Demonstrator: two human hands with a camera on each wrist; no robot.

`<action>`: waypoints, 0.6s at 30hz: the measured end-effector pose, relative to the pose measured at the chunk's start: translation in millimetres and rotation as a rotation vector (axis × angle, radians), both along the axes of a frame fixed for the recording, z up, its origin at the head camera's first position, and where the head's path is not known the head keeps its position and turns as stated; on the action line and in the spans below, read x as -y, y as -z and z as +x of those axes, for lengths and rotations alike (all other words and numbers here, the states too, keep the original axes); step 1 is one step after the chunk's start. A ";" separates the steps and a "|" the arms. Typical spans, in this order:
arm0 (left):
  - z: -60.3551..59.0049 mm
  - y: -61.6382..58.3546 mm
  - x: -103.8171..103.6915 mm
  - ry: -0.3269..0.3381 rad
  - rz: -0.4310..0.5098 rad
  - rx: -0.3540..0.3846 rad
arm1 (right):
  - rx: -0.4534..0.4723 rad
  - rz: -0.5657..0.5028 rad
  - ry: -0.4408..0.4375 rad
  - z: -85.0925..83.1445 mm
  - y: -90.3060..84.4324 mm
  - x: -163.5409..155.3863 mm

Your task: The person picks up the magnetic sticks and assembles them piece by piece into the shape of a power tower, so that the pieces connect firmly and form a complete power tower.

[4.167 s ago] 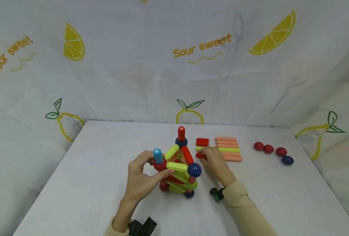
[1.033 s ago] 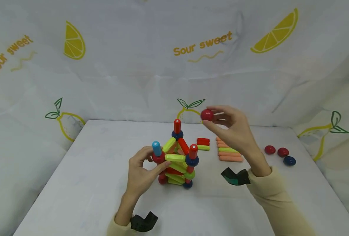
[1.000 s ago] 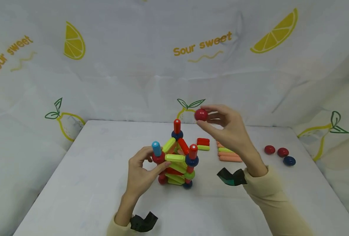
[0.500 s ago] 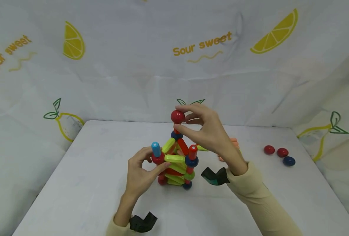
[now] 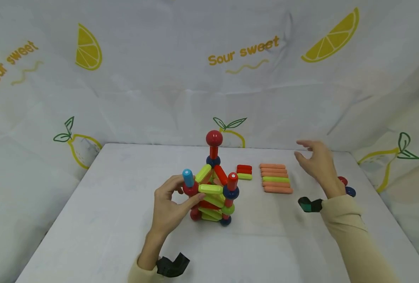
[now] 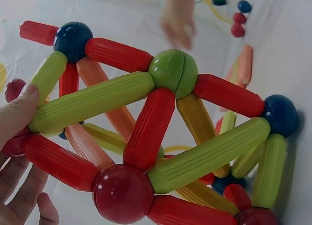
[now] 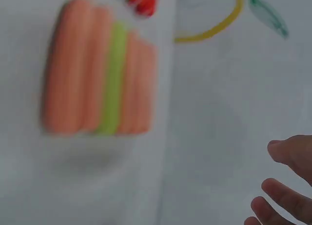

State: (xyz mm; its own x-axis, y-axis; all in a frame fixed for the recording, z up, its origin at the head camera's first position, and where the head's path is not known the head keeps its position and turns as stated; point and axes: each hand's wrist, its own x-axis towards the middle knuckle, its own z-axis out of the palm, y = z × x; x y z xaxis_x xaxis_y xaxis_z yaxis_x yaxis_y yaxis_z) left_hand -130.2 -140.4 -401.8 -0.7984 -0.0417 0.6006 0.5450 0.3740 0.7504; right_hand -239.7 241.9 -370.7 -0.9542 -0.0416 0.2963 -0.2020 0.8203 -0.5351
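A tower of magnetic rods and balls [image 5: 210, 190] stands upright on the table. My left hand [image 5: 170, 208] holds its top left corner, thumb and fingers around a red ball [image 5: 190, 189] that carries an upright light-blue rod [image 5: 188, 177]. At the back corner, a larger-looking red ball [image 5: 214, 138] tops an upright red rod. Another red rod [image 5: 232, 181] rises from the right corner's blue ball. The left wrist view shows the tower's side, including a green ball [image 6: 173, 73]. My right hand [image 5: 317, 163], holding nothing, hovers at the right with fingers extended.
Short red and yellow-green rods [image 5: 244, 172] lie behind the tower. Right of them is a row of several long rods [image 5: 275, 179], mostly orange. A blue ball [image 5: 350, 192] and a red ball [image 5: 342, 181] show partly behind the right wrist. A white lemon-print cloth [image 5: 153, 98] hangs behind.
A red rod was added on the right corner. My right hand brought a red ball to the back rod, let go of it there, and moved away right. The left hand kept its hold.
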 end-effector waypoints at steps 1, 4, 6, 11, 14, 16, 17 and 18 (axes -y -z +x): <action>0.0 0.2 -0.1 0.000 0.001 0.000 | 0.034 0.042 0.022 -0.8 11.6 -14.5; 0.2 1.0 -0.4 0.000 0.000 0.001 | 0.116 0.147 0.057 1.2 39.0 -49.5; 0.1 1.3 -0.3 -0.001 -0.002 -0.001 | 0.156 0.195 0.062 3.5 50.4 -64.8; 0.1 0.7 -0.2 -0.003 -0.002 0.005 | 0.226 0.252 0.061 7.1 62.4 -81.1; 0.4 0.7 -0.5 -0.001 0.000 0.010 | 0.244 0.244 0.068 8.7 62.7 -79.0; 0.4 0.7 -0.4 0.001 0.002 0.012 | 0.232 0.212 0.074 9.9 58.5 -71.4; 0.3 0.6 -0.3 0.001 0.003 0.011 | 0.216 0.186 0.071 10.7 54.2 -65.3; 0.4 0.6 -0.1 0.001 0.006 0.012 | 0.195 0.151 0.067 11.7 47.7 -57.5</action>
